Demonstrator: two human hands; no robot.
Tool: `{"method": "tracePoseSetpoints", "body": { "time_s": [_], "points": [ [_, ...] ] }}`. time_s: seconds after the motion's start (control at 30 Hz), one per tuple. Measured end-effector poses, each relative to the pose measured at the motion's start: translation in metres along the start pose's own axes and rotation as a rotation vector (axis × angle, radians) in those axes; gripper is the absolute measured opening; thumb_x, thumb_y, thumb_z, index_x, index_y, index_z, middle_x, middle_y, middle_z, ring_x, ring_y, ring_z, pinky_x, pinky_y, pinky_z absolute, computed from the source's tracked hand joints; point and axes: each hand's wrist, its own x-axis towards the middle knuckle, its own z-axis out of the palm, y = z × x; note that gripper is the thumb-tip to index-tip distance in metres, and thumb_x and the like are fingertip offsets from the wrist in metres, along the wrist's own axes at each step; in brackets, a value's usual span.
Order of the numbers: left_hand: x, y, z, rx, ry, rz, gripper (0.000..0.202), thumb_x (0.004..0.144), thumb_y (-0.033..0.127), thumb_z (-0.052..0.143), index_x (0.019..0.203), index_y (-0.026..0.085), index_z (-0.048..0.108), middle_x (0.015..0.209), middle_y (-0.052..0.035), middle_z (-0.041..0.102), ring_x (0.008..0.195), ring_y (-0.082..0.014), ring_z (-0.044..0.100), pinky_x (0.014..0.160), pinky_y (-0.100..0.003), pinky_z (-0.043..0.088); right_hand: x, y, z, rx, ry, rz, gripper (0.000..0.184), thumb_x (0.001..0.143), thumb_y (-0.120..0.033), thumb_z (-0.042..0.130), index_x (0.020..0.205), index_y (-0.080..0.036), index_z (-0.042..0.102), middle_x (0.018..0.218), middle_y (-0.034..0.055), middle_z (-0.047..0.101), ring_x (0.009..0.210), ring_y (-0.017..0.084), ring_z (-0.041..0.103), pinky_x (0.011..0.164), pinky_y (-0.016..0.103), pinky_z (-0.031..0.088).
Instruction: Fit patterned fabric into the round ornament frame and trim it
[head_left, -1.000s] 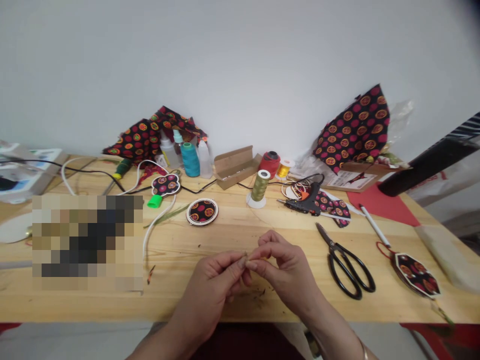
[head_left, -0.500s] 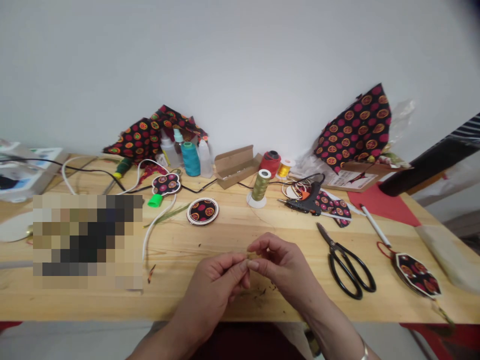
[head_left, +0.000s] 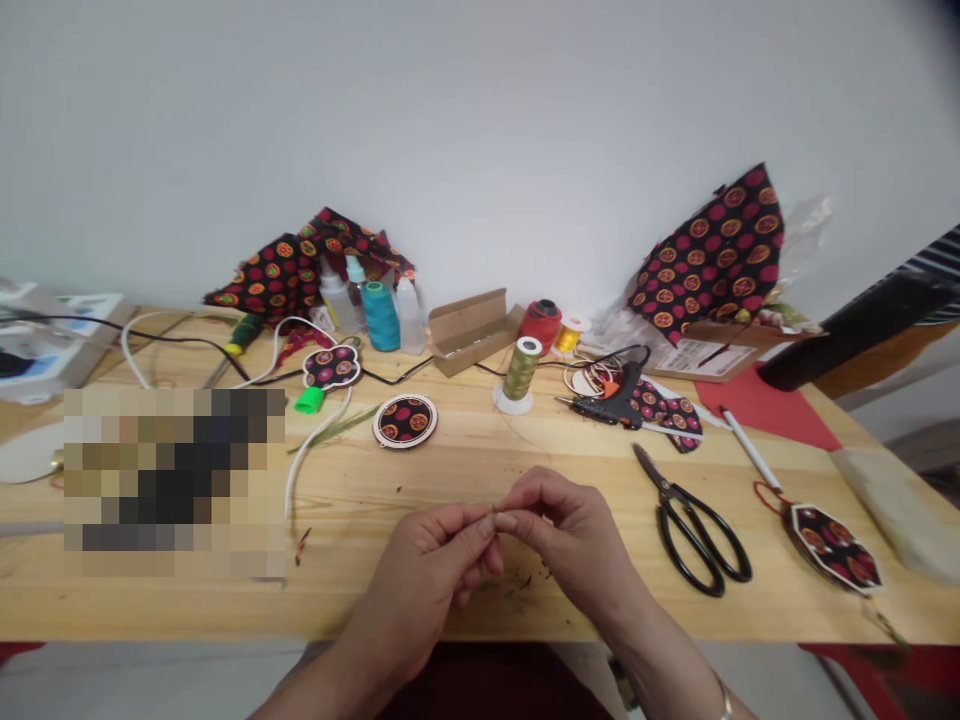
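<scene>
My left hand (head_left: 442, 560) and my right hand (head_left: 570, 530) meet fingertip to fingertip above the front of the wooden table. Both are closed in a pinch on a tiny olive-coloured bit that looks like thread (head_left: 496, 508); the fingers hide most of it. Beyond them stands a spool of olive thread (head_left: 519, 372), with a faint loose strand on the wood near it. A round fabric-covered piece with a pale rim (head_left: 405, 422) lies to the left of the spool. Black-handled scissors (head_left: 691, 520) rest to the right of my right hand.
A glue gun (head_left: 619, 400) and fabric scraps lie behind the scissors. At right are a white pen (head_left: 751, 450) and an octagonal fabric piece (head_left: 836, 548). Bottles, a teal thread cone (head_left: 382, 318) and an open cardboard box (head_left: 476, 335) line the wall. White cable (head_left: 294, 480) runs at left.
My right index finger has come down against the thumb, closing the pinch. The hands otherwise stay in nearly the same place.
</scene>
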Motion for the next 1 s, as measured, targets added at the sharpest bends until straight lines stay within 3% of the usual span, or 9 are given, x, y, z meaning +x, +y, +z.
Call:
{"method": "tracePoseSetpoints", "body": {
  "time_s": [0.2, 0.57, 1.0],
  "points": [
    [0.0009, 0.0017, 0.0012, -0.033, 0.024, -0.017, 0.029, 0.077, 0.034, 0.065, 0.056, 0.013, 0.063, 0.051, 0.0043, 0.048, 0.043, -0.005, 0.028, 0.042, -0.019, 0.018, 0.0004, -0.0037, 0.0028, -0.125, 0.025, -0.054, 0.011, 0.07, -0.02, 0.065, 0.061, -0.018, 0.059, 0.061, -0.0025, 0.053, 0.062, 0.012, 0.047, 0.06, 0.026, 0.037],
    [0.0018, 0.0014, 0.0032, -0.038, 0.053, -0.03, 0.031, 0.074, 0.037, 0.067, 0.054, 0.014, 0.061, 0.05, 0.0045, 0.048, 0.042, -0.0044, 0.029, 0.04, -0.018, 0.019, 0.0021, 0.0005, 0.0047, 0.0, -0.004, 0.095, 0.012, 0.07, -0.027, 0.061, 0.064, -0.017, 0.056, 0.06, -0.0018, 0.052, 0.059, 0.013, 0.044, 0.058, 0.028, 0.036],
    [0.0028, -0.0009, 0.0003, 0.089, 0.058, -0.018, 0.027, 0.076, 0.035, 0.063, 0.058, 0.015, 0.065, 0.051, 0.0038, 0.049, 0.043, -0.0059, 0.032, 0.041, -0.019, 0.022, 0.0029, -0.0005, 0.0059, 0.034, -0.018, 0.124, 0.014, 0.068, -0.028, 0.061, 0.061, -0.017, 0.055, 0.058, -0.003, 0.049, 0.058, 0.012, 0.042, 0.057, 0.027, 0.034]
  ]
}}
